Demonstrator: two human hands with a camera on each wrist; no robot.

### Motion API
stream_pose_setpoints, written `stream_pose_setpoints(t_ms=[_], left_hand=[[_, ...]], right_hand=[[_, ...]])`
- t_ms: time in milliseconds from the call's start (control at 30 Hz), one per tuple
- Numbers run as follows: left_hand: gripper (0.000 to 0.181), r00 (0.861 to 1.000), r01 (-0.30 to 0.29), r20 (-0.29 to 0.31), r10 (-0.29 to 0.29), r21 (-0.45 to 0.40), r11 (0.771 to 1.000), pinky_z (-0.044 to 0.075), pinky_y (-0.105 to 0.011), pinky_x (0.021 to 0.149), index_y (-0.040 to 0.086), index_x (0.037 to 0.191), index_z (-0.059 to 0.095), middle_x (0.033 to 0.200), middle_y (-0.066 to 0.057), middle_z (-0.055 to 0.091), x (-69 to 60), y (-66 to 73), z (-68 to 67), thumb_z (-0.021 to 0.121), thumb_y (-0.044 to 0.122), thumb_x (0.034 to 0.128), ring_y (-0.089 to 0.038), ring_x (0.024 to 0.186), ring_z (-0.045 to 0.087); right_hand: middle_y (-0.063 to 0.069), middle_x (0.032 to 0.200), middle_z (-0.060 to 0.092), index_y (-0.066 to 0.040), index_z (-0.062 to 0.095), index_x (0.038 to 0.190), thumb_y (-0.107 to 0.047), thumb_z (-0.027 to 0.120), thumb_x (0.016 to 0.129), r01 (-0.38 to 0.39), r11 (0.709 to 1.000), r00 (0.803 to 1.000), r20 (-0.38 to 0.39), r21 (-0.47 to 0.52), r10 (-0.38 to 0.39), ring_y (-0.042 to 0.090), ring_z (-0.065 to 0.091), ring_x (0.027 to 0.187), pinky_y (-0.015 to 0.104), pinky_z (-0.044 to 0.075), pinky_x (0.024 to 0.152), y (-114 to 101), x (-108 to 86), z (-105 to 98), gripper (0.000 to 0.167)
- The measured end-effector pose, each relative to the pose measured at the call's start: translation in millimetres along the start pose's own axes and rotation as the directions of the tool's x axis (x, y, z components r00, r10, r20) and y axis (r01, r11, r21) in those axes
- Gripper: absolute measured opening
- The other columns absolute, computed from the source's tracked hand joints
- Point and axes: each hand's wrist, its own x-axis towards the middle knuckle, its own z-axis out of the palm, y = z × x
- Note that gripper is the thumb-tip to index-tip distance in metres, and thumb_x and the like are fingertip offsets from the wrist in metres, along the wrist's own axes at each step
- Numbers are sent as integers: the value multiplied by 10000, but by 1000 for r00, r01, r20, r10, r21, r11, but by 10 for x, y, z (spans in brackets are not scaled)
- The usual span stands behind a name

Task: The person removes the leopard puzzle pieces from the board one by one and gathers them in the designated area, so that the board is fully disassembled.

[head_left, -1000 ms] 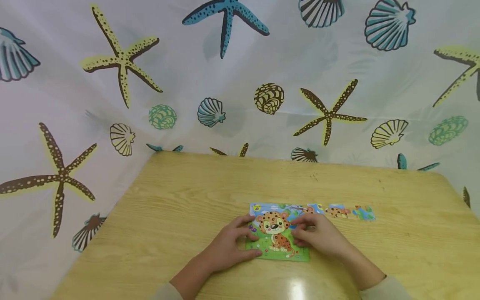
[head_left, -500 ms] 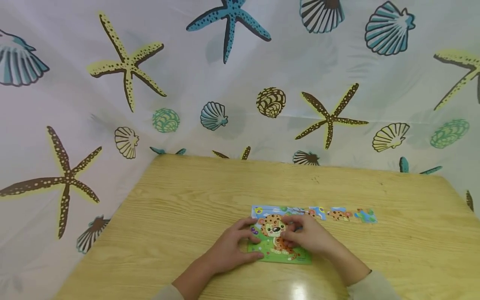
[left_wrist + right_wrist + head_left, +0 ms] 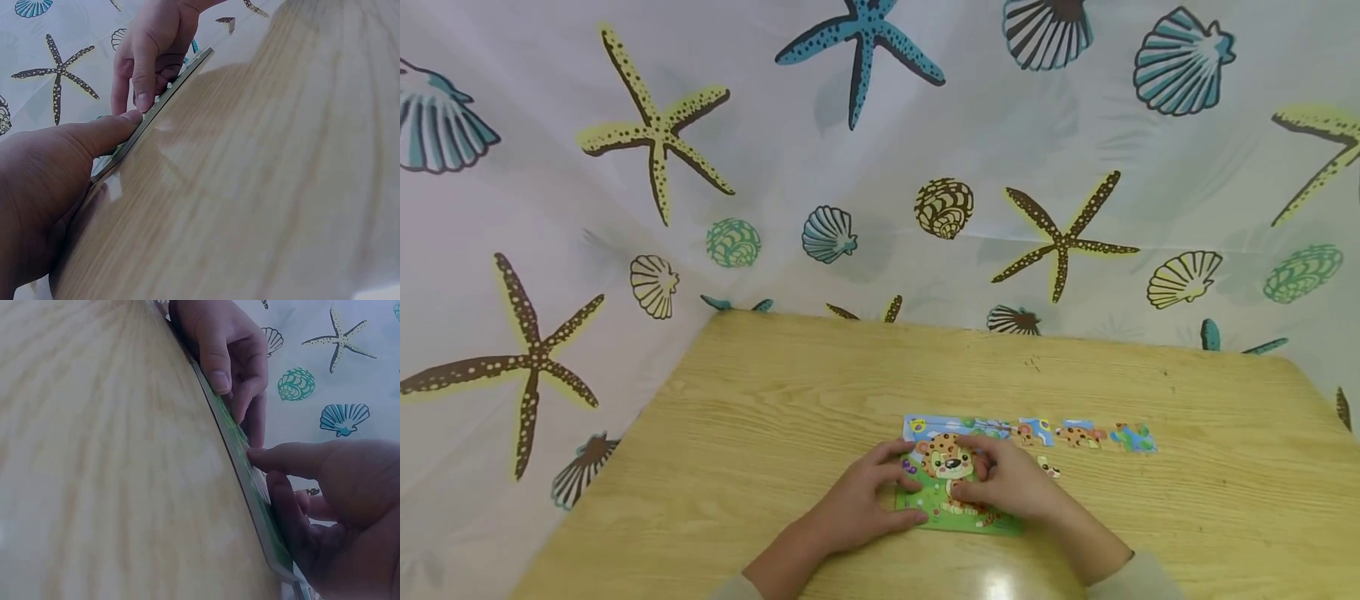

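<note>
A picture puzzle (image 3: pixel 934 497) of a spotted cub lies flat on the table. Across its left edge rests my left hand (image 3: pixel 861 508), thumb near the lower left corner and fingers spread on the margin. My right hand (image 3: pixel 1018 483) covers the right part, with thumb and forefinger apart over the cub's head and body; no piece can be made out between them. In the left wrist view the left thumb touches the edge of the puzzle board (image 3: pixel 181 78). The right thumb touches the puzzle's surface (image 3: pixel 262 512) in the right wrist view, the other fingers bent beside it.
Loose pieces lie in a row along the upper right: one with a blue sky (image 3: pixel 1036 432), a spotted one (image 3: pixel 1078 434) and a blue-green one (image 3: pixel 1135 437). A small piece (image 3: pixel 1049 468) shows just beyond my right hand. A patterned cloth (image 3: pixel 880 183) hangs behind the wooden table (image 3: pixel 760 392).
My right hand has shifted left over the puzzle, and a small piece beyond it has come into view. My left hand has stayed at the left edge.
</note>
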Motion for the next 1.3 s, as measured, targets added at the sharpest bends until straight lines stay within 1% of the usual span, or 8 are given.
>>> stream_pose_setpoints(t_ms=[100, 333, 467, 600, 767, 933, 1100, 1300], left_hand=[[281, 1000, -7, -6, 7, 5, 1000, 358, -575, 1151, 192, 975, 734, 1514, -72, 475, -1, -10, -3, 849, 359, 781, -379, 1418, 422], [273, 1000, -5, 3, 5, 2, 1000, 363, -559, 1155, 196, 972, 733, 1518, -68, 470, 10, 0, -10, 845, 367, 791, -364, 1427, 414], [278, 1000, -10, 3, 10, 8, 1000, 359, -561, 1157, 184, 973, 736, 1513, -80, 476, 19, 30, -5, 850, 352, 784, -369, 1424, 417], [276, 1000, -14, 6, 14, 13, 1000, 362, -557, 1156, 181, 970, 738, 1513, -78, 477, 29, 45, 9, 853, 346, 780, -364, 1420, 423], [275, 1000, -11, 6, 11, 14, 1000, 370, -565, 1148, 194, 960, 735, 1516, -68, 474, 26, 24, 28, 844, 377, 787, -354, 1419, 426], [293, 1000, 9, 0, -9, 26, 1000, 355, -577, 1151, 209, 969, 731, 1525, -52, 467, -8, -12, 24, 842, 402, 779, -364, 1425, 417], [289, 1000, 16, -13, -15, 19, 1000, 336, -596, 1155, 211, 967, 730, 1527, -55, 463, -6, -16, -2, 846, 392, 774, -375, 1430, 405], [292, 1000, 18, 0, -18, 10, 1000, 323, -598, 1162, 212, 971, 732, 1528, -63, 463, 13, -2, 4, 843, 399, 776, -375, 1434, 399]], right_hand=[[-24, 686, 497, -9, 522, 1408, -269, 841, 805, -10, 1000, 999, -32, -4, 10, 59, 400, 533, 208, 373, 505, -11, -1, 23, 730], [-1, 736, 494, -124, 569, 1341, -210, 882, 754, -72, 995, 989, -127, 74, 81, 100, 419, 578, 230, 397, 533, -38, -19, 55, 671], [36, 842, 509, -155, 615, 1255, -175, 856, 781, -110, 989, 975, -184, 99, 126, 143, 462, 649, 247, 414, 566, -66, -32, 15, 533], [79, 975, 557, -136, 649, 1167, -156, 793, 847, -117, 990, 970, -204, 76, 130, 164, 543, 701, 255, 470, 592, -79, -75, -100, 351], [85, 1001, 630, -70, 648, 1051, -170, 741, 902, -101, 991, 981, -159, 85, 113, 173, 652, 770, 268, 534, 643, -66, -140, -261, 202], [99, 926, 673, 2, 630, 1010, -164, 731, 914, -85, 982, 994, -60, 169, 96, 199, 685, 793, 283, 560, 674, -60, -159, -343, 216], [128, 926, 634, 55, 573, 1157, -82, 684, 938, -82, 960, 997, 26, 269, 78, 244, 707, 856, 327, 611, 790, -50, -165, -431, 281], [148, 937, 588, 31, 552, 1318, -7, 592, 976, -105, 961, 990, 122, 255, 76, 264, 696, 866, 380, 613, 817, 15, -240, -654, 346]])
